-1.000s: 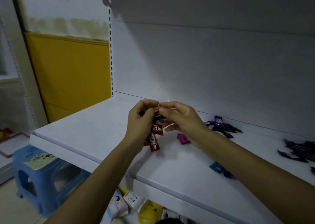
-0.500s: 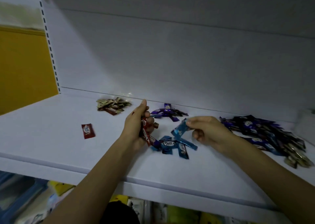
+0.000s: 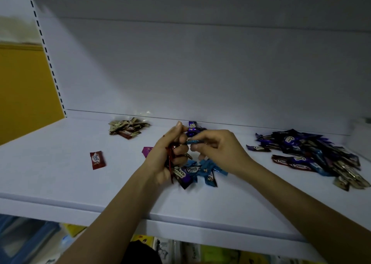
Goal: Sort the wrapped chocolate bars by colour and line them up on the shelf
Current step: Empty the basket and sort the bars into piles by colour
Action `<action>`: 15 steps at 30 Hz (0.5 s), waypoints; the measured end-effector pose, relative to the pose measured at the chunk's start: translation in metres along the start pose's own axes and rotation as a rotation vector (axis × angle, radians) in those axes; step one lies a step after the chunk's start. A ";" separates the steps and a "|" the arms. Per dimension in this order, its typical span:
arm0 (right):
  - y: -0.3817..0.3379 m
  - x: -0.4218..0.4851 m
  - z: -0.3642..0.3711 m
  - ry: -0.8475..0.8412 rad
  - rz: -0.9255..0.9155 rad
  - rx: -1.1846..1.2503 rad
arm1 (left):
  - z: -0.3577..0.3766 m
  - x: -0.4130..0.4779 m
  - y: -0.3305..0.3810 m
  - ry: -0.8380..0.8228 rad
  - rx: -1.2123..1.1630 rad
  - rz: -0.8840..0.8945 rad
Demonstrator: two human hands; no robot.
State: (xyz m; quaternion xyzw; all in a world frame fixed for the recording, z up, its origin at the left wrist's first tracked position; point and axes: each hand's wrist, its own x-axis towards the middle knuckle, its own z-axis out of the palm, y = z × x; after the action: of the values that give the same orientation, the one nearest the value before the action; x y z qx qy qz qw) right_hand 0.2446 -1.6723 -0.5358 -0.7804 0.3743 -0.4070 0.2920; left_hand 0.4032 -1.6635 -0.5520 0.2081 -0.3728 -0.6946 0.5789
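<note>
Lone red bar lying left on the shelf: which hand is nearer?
Left. The left hand, gripping several bars, is to the right of the red bar, apart from it; the right hand, pinching a blue bar, sits farther right.

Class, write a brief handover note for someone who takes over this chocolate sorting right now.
Left hand grips a bunch of bars, red among them.
Right hand pinches a blue bar.
Done: groups begun on the shelf: gold pile, purple pile, blue pile, one red bar, one magenta bar.
Left: the mixed heap at the right is unsorted, and nothing is lined up yet.
</note>
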 end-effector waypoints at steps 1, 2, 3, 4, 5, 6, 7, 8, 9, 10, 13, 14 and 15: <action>0.002 0.000 -0.002 0.017 -0.005 -0.002 | -0.002 0.000 0.001 0.009 -0.011 0.011; 0.005 -0.002 -0.005 0.043 0.000 -0.009 | -0.004 0.001 0.003 0.032 -0.025 0.020; 0.011 -0.004 -0.009 0.077 0.007 -0.044 | -0.007 0.001 0.005 0.073 -0.042 0.026; 0.016 -0.008 -0.013 0.098 0.016 -0.130 | -0.009 0.002 0.007 0.134 -0.056 0.032; 0.022 -0.012 -0.018 0.078 0.034 -0.253 | -0.012 0.003 0.009 0.207 -0.073 0.043; 0.028 -0.015 -0.022 0.001 0.059 -0.375 | -0.014 0.004 0.010 0.283 -0.095 0.055; 0.032 -0.019 -0.025 -0.119 0.079 -0.497 | -0.017 0.005 0.010 0.354 -0.120 0.068; 0.034 -0.021 -0.028 -0.235 0.085 -0.608 | -0.019 0.005 0.011 0.412 -0.136 0.080; 0.034 -0.022 -0.030 -0.301 0.078 -0.672 | -0.022 0.005 0.011 0.454 -0.148 0.091; 0.031 -0.021 -0.031 -0.313 0.063 -0.681 | -0.023 0.005 0.012 0.481 -0.160 0.102; 0.019 -0.016 -0.025 -0.246 -0.033 -0.598 | -0.026 0.004 0.012 0.528 -0.190 0.123; 0.014 -0.014 -0.019 -0.237 -0.058 -0.573 | -0.026 0.004 0.012 0.539 -0.195 0.122; 0.010 -0.012 -0.012 -0.232 -0.084 -0.552 | -0.027 0.004 0.011 0.549 -0.195 0.122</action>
State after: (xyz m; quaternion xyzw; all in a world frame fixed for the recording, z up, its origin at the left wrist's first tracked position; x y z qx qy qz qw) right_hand 0.2258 -1.6696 -0.5424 -0.8863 0.4022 -0.2098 0.0926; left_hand 0.4285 -1.6756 -0.5603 0.3088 -0.1456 -0.6090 0.7159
